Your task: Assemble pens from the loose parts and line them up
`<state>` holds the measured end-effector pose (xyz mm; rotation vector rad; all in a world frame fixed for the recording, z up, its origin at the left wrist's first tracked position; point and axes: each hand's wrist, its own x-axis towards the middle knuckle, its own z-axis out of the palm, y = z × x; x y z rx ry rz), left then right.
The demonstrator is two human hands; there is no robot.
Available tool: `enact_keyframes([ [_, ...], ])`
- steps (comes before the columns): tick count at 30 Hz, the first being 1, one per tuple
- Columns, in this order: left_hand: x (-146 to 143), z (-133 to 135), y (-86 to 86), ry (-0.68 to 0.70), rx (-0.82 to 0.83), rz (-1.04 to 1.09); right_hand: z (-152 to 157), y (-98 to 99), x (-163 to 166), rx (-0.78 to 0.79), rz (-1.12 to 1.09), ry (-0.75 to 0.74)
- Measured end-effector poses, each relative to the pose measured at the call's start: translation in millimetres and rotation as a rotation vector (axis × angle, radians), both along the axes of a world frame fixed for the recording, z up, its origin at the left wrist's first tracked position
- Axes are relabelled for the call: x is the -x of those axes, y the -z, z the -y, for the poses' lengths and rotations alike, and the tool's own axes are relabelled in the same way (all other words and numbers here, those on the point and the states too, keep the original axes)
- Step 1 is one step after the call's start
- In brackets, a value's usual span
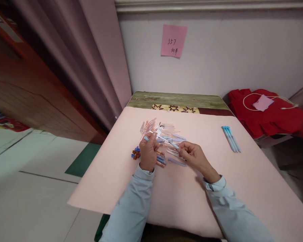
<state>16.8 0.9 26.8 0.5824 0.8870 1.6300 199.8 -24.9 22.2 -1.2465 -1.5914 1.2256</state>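
My left hand (pixel 148 149) pinches a thin white rod (pixel 163 137) and a light blue piece (pixel 146 138); my right hand (pixel 194 154) grips a pale pen barrel (pixel 175 145) at the rod's other end, both above the loose pen parts (pixel 175 160). I judge it best to keep rod and barrel in line, guiding lightly, since something so thin could bend. On the tabletop's pink sheet (pixel 111 181), small blue and brown pieces (pixel 136 153) lie leftmost, the parts spread mid-sheet, and a few blue pens (pixel 231 139) lie side by side at right. Beyond are a wooden panel (pixel 45 90), a purple curtain (pixel 103 43), a pink note (pixel 173 33) on the wall (pixel 242 50), and red cloth (pixel 265 122).
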Motion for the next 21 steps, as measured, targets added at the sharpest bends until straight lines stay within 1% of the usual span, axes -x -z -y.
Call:
enact_keyframes([
  [6,-8.2,2.8,4.5,0.058,0.001,-0.077,-0.2,2.3,1.3,-0.006,-0.024,-0.004],
  [9,-11.7,6.5,6.1,0.094,-0.008,-0.192,-0.8,2.5,3.2,0.002,-0.046,0.008],
  [12,-12.6,11.0,4.8,0.198,-0.002,-0.323,-2.0,2.2,4.3,0.002,-0.092,0.062],
  [14,-12.7,13.4,3.2,0.291,0.003,-0.363,-3.0,1.7,3.7,-0.012,-0.138,0.114],
  [16,-13.4,14.6,2.5,0.364,-0.003,-0.330,-4.1,1.0,2.5,-0.030,-0.172,0.170],
  [21,-17.8,12.6,7.2,0.477,-0.058,-0.090,-6.1,-0.4,0.0,-0.004,-0.236,0.279],
])
